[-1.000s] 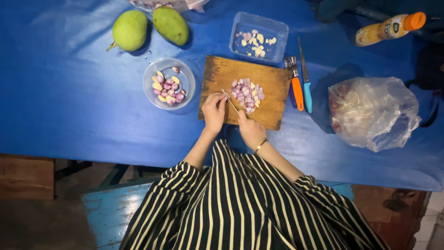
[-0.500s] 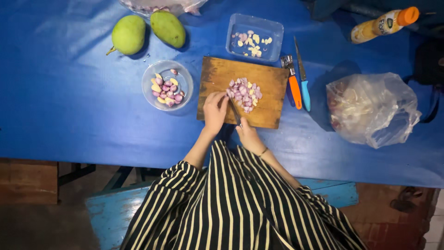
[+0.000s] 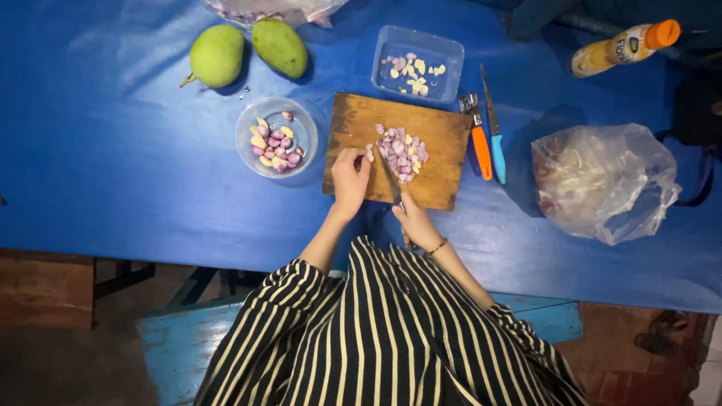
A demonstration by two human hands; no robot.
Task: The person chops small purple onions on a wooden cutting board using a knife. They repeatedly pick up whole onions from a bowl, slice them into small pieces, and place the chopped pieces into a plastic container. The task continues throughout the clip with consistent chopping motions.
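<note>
While the right hand point(image 3: 415, 222) grips a knife point(image 3: 389, 179) whose blade angles onto the wooden cutting board point(image 3: 444, 143), the left hand point(image 3: 350, 177) pinches a shallot piece point(image 3: 369, 153) beside the chopped pile point(image 3: 402, 150). Farther off sit a round bowl point(image 3: 276, 137), a rectangular tub point(image 3: 417, 64) and two green mangoes point(image 3: 248, 51).

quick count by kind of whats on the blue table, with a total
mangoes: 2
cutting board: 1
round bowl: 1
square tub: 1
knives: 2
peeler: 1
bottle: 1
plastic bags: 2
total: 11
</note>
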